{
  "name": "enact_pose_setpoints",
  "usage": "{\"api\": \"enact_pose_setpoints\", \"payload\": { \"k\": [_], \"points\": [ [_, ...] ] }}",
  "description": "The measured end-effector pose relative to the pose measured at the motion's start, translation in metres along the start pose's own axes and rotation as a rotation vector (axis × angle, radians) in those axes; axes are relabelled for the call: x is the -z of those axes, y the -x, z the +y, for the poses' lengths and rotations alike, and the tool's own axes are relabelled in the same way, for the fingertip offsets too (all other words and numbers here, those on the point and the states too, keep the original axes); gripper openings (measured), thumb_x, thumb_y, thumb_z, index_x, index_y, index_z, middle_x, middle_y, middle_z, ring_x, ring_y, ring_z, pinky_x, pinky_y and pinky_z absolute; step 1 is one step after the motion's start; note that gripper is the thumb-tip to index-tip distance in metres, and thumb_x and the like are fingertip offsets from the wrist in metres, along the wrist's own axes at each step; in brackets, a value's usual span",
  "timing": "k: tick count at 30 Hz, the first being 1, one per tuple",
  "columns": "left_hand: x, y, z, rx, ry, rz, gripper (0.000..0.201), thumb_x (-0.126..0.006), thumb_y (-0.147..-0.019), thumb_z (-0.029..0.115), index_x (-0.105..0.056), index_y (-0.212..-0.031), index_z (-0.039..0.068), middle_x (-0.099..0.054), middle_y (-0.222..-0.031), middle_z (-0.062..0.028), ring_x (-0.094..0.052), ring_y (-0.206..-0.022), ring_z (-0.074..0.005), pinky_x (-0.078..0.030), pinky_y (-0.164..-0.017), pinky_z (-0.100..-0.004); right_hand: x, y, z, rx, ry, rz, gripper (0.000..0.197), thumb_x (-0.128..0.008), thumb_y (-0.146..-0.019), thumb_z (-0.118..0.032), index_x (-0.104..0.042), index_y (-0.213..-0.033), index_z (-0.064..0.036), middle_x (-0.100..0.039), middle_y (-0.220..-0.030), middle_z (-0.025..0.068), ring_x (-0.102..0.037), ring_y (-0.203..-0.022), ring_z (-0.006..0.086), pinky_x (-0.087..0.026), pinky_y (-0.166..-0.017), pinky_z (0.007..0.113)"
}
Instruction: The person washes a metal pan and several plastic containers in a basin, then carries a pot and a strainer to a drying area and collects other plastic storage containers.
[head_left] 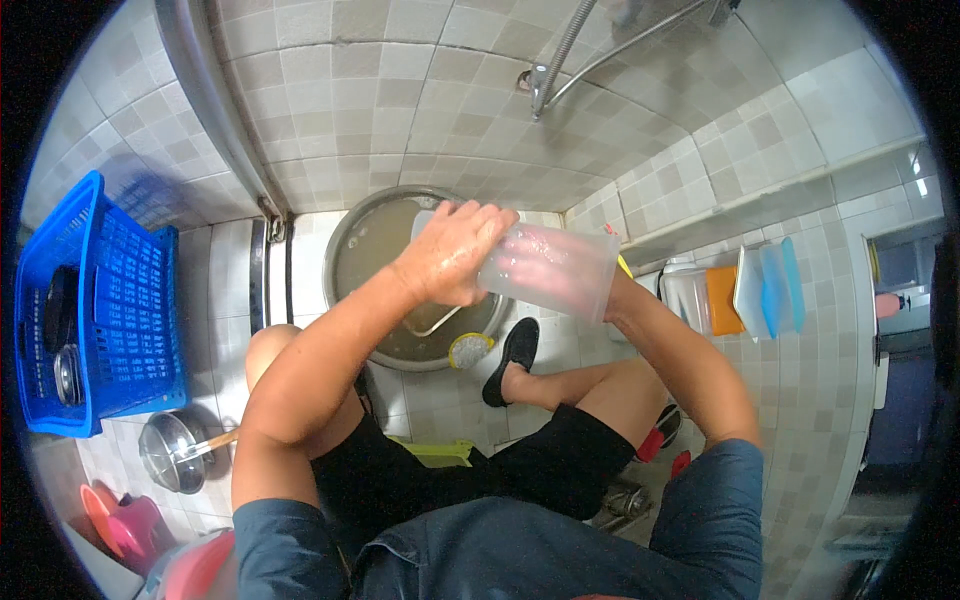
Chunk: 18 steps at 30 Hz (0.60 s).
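Observation:
Over a large metal basin [342,300] of cloudy water, my left hand [455,255] is closed around the left end of a translucent plastic container [590,255]. The container lies on its side in the air, with wet drops on it. My right hand [540,262] shows only as a blurred pink shape through the plastic. Whether it is inside the container or behind it, I cannot tell, and its fingers are not clear. A small yellow edge [625,266] shows by my right wrist. In the basin, a pale-rimmed item [440,322] is partly under water.
A yellow-and-white scrubber [471,350] rests at the basin's near rim. At left stand a blue basket [135,310] and a strainer [175,455] with a wooden handle. Several plastic containers [725,300] line the right side. A shower hose [572,40] hangs on the tiled wall.

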<state>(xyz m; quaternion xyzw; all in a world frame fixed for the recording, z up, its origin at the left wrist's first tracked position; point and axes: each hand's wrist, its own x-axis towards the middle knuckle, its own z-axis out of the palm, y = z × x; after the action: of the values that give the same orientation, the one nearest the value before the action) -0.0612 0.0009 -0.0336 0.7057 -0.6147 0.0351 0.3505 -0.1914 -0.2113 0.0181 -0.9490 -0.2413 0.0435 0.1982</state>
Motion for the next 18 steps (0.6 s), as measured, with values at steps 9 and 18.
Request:
{"api": "enact_pose_setpoints", "payload": {
  "k": [9, 18],
  "points": [
    [-0.016, -0.006, 0.034, -0.278, 0.034, -0.082, 0.093, -0.087, -0.053, 0.021, -0.045, -0.134, 0.005, -0.057, -0.111, -0.0124, -0.056, -0.107, -0.033, -0.042, -0.093, -0.0501, -0.068, -0.004, -0.004, 0.008, 0.131, 0.107, 0.029, -0.058, -0.09, -0.015, -0.063, -0.117, -0.0051, -0.063, -0.113, 0.0138, -0.06, -0.112, 0.0309, -0.048, -0.097, 0.04],
    [0.0, -0.006, 0.0, -0.077, 0.032, -0.273, 0.084, -0.082, -0.057, 0.016, -0.047, -0.132, 0.004, -0.059, -0.122, -0.0136, -0.056, -0.117, -0.0346, -0.045, -0.096, -0.0555, -0.035, -0.023, -0.02, 0.208, 0.425, -0.111, 0.041, -0.061, -0.083, -0.019, -0.06, -0.122, -0.0068, -0.06, -0.126, 0.0121, -0.056, -0.12, 0.0294, -0.047, -0.1, 0.041]
  ]
}}
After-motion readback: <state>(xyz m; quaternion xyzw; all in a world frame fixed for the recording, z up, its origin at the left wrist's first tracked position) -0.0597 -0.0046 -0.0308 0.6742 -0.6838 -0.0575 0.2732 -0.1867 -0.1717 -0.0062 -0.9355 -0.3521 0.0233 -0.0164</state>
